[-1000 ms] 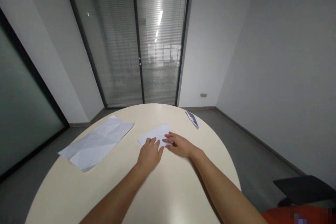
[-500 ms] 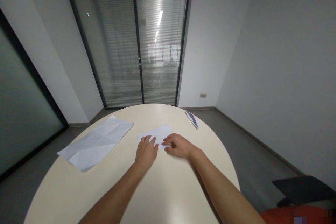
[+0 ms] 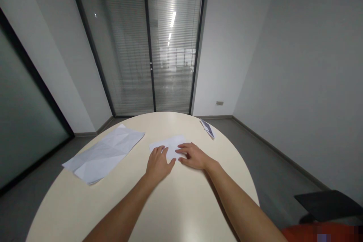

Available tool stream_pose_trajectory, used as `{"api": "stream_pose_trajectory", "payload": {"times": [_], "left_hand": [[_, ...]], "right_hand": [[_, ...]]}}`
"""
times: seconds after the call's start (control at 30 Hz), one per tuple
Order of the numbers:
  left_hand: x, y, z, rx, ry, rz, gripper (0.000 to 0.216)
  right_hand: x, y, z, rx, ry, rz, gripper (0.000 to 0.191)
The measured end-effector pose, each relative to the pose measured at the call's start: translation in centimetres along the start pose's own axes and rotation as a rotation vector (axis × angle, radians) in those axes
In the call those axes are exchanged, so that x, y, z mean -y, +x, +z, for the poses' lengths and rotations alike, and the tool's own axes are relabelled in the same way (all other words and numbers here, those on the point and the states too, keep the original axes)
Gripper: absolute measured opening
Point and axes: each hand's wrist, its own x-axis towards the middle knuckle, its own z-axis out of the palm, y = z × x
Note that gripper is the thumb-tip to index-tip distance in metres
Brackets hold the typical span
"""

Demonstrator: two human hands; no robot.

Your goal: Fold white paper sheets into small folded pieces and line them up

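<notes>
A small piece of white paper (image 3: 171,143) lies on the round cream table (image 3: 170,204), partly covered by both hands. My left hand (image 3: 159,162) rests on its left near part, fingers forward and the thumb stretched out to the right. Across from it, my right hand (image 3: 193,155) touches the paper's right side with its fingers spread and slightly bent. Neither hand grasps anything. The paper's near edge is partly hidden under the hands.
Large creased sheets of white paper (image 3: 104,155) lie at the table's left. A small folded paper (image 3: 207,128) sits near the far right edge. Beyond the table stand glass panels with blinds (image 3: 127,53). A black chair part (image 3: 330,204) is at the lower right.
My left thumb has moved out to the right, away from its fingers. The right fingers have spread a little more. The paper has stayed nearly in place.
</notes>
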Motion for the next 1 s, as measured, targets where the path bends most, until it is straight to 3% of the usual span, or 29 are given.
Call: {"api": "stream_pose_trajectory", "payload": {"times": [0.23,0.67,1.0], "left_hand": [[0.7,0.2,-0.2,0.020,-0.010,0.021,0.052],[0.6,0.1,-0.7,0.070,-0.017,0.066,0.063],[1.5,0.4,-1.6,0.113,-0.151,0.248,0.038]], "right_hand": [[0.8,0.3,-0.8,-0.035,0.088,-0.042,0.029],[0.5,0.3,-0.4,-0.055,0.126,-0.009,0.030],[1.0,0.4,-0.4,-0.018,0.159,-0.005,0.026]]}}
